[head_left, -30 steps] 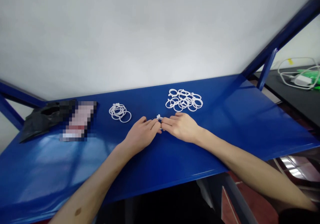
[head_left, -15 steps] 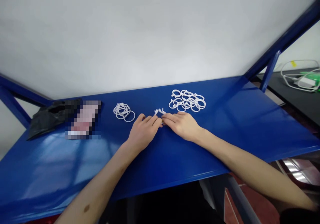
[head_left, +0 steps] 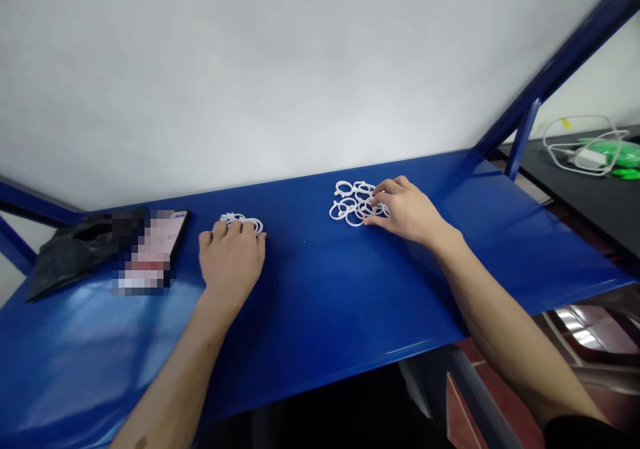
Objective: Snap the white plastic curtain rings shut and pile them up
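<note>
Two groups of thin white knotted cord loops lie on the blue table (head_left: 310,302). Over the left pile of loops (head_left: 256,224) is my left hand (head_left: 231,255), palm down with its fingers spread and bent; it covers the near part of that pile, and its fingertips are hidden. At the right edge of the other, wider-spread group of loops (head_left: 346,207) my right hand (head_left: 407,210) reaches in, thumb and fingers apart. Its fingertips are among the loops there.
On the left of the table a phone (head_left: 173,232), partly blurred out, lies beside a crumpled black plastic bag (head_left: 83,245). A white wall stands behind. Blue frame bars (head_left: 523,142) rise at the sides. To the right, a black surface holds a white cable (head_left: 555,162) and green plastic (head_left: 613,154).
My hands were together at mid-table on a white cord loop with knotted ends. They have parted: the left went to the left pile, the right to the right group. The middle loop is gone from there.
</note>
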Motion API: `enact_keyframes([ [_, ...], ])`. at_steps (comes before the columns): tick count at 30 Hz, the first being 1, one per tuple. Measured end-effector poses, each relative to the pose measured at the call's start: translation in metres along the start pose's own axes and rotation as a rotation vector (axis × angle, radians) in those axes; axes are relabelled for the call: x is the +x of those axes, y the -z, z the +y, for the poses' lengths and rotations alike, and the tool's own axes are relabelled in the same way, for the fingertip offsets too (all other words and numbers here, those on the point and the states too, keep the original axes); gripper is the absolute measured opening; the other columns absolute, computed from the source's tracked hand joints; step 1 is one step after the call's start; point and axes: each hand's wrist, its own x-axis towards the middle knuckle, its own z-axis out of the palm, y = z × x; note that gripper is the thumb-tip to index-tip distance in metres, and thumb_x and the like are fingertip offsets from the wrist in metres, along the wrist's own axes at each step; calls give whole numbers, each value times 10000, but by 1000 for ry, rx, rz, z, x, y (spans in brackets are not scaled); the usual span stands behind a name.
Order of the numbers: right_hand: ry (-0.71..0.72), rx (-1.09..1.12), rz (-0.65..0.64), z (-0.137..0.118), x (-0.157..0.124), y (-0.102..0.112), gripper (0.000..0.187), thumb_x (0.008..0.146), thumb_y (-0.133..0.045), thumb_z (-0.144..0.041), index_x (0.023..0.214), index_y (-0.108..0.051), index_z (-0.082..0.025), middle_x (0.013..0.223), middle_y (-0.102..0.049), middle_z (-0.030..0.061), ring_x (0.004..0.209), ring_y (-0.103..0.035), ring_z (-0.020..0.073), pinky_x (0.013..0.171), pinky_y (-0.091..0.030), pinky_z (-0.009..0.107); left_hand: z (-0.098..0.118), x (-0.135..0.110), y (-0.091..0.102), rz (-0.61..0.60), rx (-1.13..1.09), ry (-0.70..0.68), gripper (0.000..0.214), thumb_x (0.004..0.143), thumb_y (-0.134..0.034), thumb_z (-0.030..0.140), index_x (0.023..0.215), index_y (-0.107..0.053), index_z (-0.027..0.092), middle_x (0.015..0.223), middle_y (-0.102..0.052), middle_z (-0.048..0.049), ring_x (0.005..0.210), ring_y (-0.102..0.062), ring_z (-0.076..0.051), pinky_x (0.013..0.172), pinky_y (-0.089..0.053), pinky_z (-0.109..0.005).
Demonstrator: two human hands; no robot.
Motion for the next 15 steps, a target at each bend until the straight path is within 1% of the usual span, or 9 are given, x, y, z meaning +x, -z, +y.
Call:
enact_keyframes([
  [2, 18, 12, -30, 2, 0, -4, 277, 829, -787, -402, 963, -742, -164, 1152, -669, 120, 1019, -540, 289, 888, -500, 430, 2, 0, 2, 27, -29, 28, 362, 987, -436, 379, 1033, -691, 127, 1009, -707, -184, 971, -623, -369, 810, -409, -492],
  [4, 54, 13, -29, -4, 2, -10, 190, 852, -765, -319, 951, -743, -158, 1140, -662, 119, 996, -532, 275, 878, -495, 419, 5, 2, 3, 72, -110, 18, 361, 1002, -423, 384, 1071, -686, 148, 1057, -709, -157, 961, -645, -336, 830, -420, -477],
  [5, 73, 15, -16, -8, 3, -12, 149, 866, -746, -284, 938, -744, -154, 1140, -658, 121, 990, -529, 271, 877, -492, 416, 6, 2, 2, 93, -171, -14, 346, 1007, -425, 378, 1081, -684, 160, 1073, -709, -140, 973, -653, -317, 847, -428, -463],
  [7, 111, 27, 19, -17, 4, -16, 105, 886, -716, -242, 906, -747, -145, 1156, -650, 131, 991, -526, 268, 878, -490, 414, 10, 3, 0, 114, -314, -128, 304, 1010, -446, 355, 1084, -684, 181, 1084, -709, -106, 1003, -658, -278, 885, -449, -430],
  [9, 142, 49, 42, -25, 3, -16, 105, 894, -708, -234, 882, -750, -138, 1167, -648, 136, 1000, -527, 271, 874, -491, 414, 16, 2, -3, 103, -442, -268, 269, 1009, -467, 337, 1068, -687, 194, 1061, -711, -84, 990, -660, -242, 896, -470, -401],
  [11, 178, 75, 39, -32, 2, -12, 107, 907, -694, -223, 882, -751, -136, 1151, -654, 133, 988, -533, 265, 864, -492, 413, 22, 0, -6, 80, -527, -371, 245, 1010, -481, 322, 1054, -687, 196, 1034, -714, -72, 958, -658, -221, 893, -485, -396],
  [13, 207, 107, 21, -38, 0, -8, 110, 924, -674, -212, 889, -750, -140, 1111, -665, 122, 961, -542, 253, 850, -491, 408, 28, -3, -8, 63, -578, -426, 228, 1011, -490, 308, 1048, -682, 191, 1015, -716, -67, 936, -654, -212, 880, -493, -399],
  [15, 226, 136, -6, -43, -3, -4, 116, 935, -661, -207, 893, -747, -142, 1077, -670, 113, 933, -550, 240, 832, -490, 397, 33, -6, -9, 51, -608, -452, 216, 1012, -495, 299, 1046, -677, 189, 1005, -719, -64, 930, -649, -209, 864, -496, -399],
])
